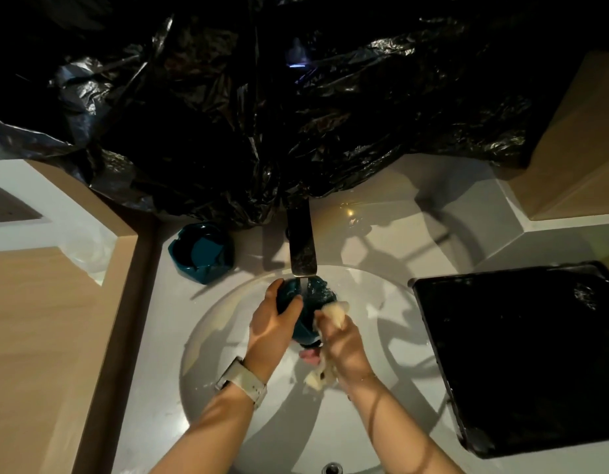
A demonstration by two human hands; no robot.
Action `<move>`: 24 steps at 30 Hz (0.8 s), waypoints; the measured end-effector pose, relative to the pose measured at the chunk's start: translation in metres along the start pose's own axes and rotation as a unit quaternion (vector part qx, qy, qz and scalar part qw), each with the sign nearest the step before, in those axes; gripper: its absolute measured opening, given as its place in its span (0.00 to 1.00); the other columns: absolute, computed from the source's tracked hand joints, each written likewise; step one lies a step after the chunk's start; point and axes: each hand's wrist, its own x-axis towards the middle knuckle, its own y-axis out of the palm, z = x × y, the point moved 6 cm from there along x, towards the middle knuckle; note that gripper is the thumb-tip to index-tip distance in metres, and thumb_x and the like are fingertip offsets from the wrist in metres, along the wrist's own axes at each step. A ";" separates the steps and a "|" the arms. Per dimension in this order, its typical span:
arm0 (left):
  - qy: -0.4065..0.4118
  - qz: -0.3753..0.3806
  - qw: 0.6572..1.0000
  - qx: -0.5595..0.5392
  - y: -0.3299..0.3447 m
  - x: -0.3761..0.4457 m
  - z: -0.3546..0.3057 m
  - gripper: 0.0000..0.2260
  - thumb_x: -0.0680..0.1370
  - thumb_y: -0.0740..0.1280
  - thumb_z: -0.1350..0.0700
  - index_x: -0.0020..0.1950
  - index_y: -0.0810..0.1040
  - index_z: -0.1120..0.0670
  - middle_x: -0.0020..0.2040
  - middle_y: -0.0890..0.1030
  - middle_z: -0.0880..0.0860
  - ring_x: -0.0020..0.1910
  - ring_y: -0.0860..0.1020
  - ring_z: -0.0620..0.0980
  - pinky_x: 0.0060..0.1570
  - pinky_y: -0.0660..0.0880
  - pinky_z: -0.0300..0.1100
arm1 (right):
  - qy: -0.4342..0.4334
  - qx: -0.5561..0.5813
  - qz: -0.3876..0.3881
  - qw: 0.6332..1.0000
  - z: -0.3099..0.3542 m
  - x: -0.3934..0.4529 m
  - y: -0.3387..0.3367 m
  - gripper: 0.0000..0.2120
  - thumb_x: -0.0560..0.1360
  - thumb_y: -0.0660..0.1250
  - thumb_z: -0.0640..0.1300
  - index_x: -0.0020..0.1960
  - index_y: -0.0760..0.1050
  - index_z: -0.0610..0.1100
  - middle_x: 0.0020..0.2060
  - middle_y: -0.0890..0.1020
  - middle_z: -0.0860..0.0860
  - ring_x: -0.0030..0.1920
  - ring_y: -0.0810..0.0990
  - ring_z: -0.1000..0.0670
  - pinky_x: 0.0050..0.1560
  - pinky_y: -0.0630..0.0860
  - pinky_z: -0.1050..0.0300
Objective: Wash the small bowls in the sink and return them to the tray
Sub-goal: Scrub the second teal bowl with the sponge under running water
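A small teal bowl (309,302) is held over the white round sink (227,316), under water running from the faucet (301,246). My left hand (272,323) grips the bowl from its left side. My right hand (342,340) holds a pale, soapy sponge or cloth (335,311) against the bowl's right side. A second teal bowl (202,253) stands on the counter at the sink's back left. The black tray (521,357) lies on the counter to the right, wet, with no bowl on it.
Crumpled black plastic sheeting (279,107) covers the wall behind the faucet. Wooden surfaces (39,336) flank the white counter on the left and at the back right. A small pink item (309,356) lies in the basin under my hands.
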 end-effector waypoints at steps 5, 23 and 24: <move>-0.039 0.007 0.993 -0.115 0.012 -0.020 0.013 0.17 0.79 0.65 0.55 0.66 0.65 0.45 0.55 0.79 0.49 0.54 0.78 0.46 0.58 0.74 0.43 | -0.047 -0.066 0.000 0.997 0.017 0.011 -0.010 0.09 0.79 0.64 0.48 0.51 0.74 0.42 0.37 0.82 0.43 0.29 0.80 0.52 0.28 0.74 0.62; -0.225 0.084 0.948 -0.208 0.026 -0.006 0.024 0.14 0.83 0.60 0.48 0.62 0.70 0.57 0.60 0.78 0.62 0.53 0.81 0.65 0.39 0.82 0.60 | -0.072 -0.220 0.005 0.973 0.039 0.025 -0.020 0.10 0.77 0.62 0.40 0.57 0.72 0.48 0.46 0.80 0.46 0.41 0.78 0.48 0.29 0.72 0.62; -0.224 0.091 0.944 -0.227 0.027 -0.010 0.027 0.14 0.82 0.60 0.48 0.62 0.69 0.56 0.61 0.78 0.61 0.53 0.81 0.63 0.41 0.82 0.60 | -0.071 -0.225 0.007 0.972 0.040 0.026 -0.020 0.10 0.77 0.61 0.39 0.57 0.73 0.47 0.44 0.80 0.47 0.40 0.77 0.49 0.31 0.72 0.62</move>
